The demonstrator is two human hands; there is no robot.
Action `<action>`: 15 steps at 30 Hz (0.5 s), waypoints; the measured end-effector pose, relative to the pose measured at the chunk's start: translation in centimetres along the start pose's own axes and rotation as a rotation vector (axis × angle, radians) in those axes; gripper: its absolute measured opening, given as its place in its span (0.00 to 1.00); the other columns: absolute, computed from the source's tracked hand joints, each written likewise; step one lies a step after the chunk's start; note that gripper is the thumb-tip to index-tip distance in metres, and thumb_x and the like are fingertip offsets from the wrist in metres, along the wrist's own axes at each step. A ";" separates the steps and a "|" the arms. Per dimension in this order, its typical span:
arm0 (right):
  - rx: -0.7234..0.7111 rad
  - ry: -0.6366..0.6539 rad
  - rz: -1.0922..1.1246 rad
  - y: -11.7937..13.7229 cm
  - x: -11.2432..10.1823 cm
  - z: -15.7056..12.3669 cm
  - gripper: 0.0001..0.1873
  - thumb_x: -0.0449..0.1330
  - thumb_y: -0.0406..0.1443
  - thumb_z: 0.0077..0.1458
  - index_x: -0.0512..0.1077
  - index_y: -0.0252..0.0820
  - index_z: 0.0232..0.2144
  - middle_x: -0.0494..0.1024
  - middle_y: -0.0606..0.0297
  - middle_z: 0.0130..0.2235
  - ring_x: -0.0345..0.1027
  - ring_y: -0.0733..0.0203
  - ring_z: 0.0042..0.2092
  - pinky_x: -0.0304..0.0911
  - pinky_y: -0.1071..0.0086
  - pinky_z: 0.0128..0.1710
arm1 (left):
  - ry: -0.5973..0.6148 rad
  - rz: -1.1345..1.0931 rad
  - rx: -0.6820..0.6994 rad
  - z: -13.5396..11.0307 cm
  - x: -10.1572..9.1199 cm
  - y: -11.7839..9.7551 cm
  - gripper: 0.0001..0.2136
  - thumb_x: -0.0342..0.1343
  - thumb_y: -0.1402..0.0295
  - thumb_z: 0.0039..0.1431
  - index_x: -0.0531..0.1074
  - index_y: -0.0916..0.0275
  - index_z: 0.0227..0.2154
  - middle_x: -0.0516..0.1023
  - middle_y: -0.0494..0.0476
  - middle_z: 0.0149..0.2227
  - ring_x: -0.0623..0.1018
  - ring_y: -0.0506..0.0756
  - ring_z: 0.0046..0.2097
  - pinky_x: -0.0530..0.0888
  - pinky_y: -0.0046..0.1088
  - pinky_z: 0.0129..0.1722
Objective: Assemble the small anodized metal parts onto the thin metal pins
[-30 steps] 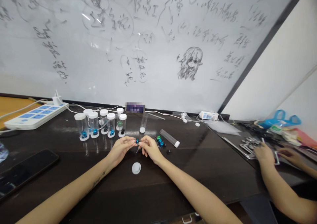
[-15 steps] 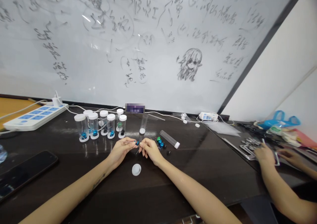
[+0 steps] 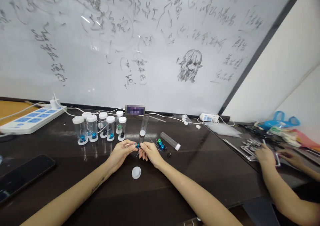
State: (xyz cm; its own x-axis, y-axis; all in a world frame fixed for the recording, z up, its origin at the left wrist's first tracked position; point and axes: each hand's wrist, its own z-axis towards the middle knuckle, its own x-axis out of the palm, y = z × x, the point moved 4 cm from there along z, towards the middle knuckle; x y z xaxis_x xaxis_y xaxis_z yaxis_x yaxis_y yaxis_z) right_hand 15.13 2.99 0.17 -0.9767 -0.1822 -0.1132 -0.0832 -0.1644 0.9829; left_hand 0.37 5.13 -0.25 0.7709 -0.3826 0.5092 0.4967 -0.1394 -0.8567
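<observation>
My left hand (image 3: 121,152) and my right hand (image 3: 149,152) meet over the dark table (image 3: 200,172), fingers pinched together. Between the fingertips sits a small blue bead-like part (image 3: 137,146) on a thin metal pin that sticks out to the left. Just behind stands an uncapped clear tube (image 3: 143,128). A loose white cap (image 3: 136,172) lies in front of my hands. A small pile of blue, green and black parts (image 3: 160,144) rests to the right of my right hand, beside a clear tube lying on its side (image 3: 170,141).
Several capped vials (image 3: 100,127) with coloured parts stand at the back left. A white power strip (image 3: 27,117) and a black phone (image 3: 21,176) lie to the left. Another person's hands (image 3: 267,154) handle metal pieces at the right. A whiteboard (image 3: 150,46) rises behind.
My hands stay together on the small part. The view has shifted slightly, so everything sits a little lower and further left.
</observation>
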 end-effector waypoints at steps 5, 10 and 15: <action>0.013 -0.008 -0.006 -0.2 0.0 0.1 0.26 0.52 0.52 0.56 0.69 0.35 0.23 0.72 0.66 0.17 0.59 0.71 0.15 0.51 0.80 0.12 | 0.011 0.007 0.003 0.1 0.0 0.1 0.07 0.67 0.72 0.44 0.76 0.65 0.28 0.80 0.54 0.25 0.79 0.51 0.31 0.72 0.25 0.38; 0.025 -0.013 0.000 -0.3 0.0 0.1 0.28 0.51 0.54 0.56 0.69 0.35 0.22 0.71 0.66 0.16 0.58 0.71 0.14 0.50 0.79 0.11 | 0.012 0.017 0.005 0.0 0.1 0.1 0.07 0.67 0.72 0.44 0.77 0.65 0.28 0.80 0.54 0.27 0.79 0.52 0.32 0.72 0.26 0.38; 0.016 -0.009 -0.011 -0.2 0.0 0.0 0.26 0.51 0.52 0.57 0.69 0.36 0.22 0.71 0.67 0.16 0.58 0.72 0.14 0.50 0.80 0.12 | 0.007 0.012 -0.004 -0.1 0.2 -0.1 0.07 0.67 0.73 0.43 0.77 0.65 0.28 0.80 0.54 0.26 0.79 0.52 0.32 0.72 0.26 0.38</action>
State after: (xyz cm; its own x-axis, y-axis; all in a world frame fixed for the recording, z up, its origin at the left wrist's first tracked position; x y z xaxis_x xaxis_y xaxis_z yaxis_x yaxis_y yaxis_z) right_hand 15.15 3.03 -0.01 -0.9774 -0.1718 -0.1231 -0.0973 -0.1511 0.9837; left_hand 0.46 4.98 -0.09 0.7741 -0.3904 0.4984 0.4858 -0.1385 -0.8630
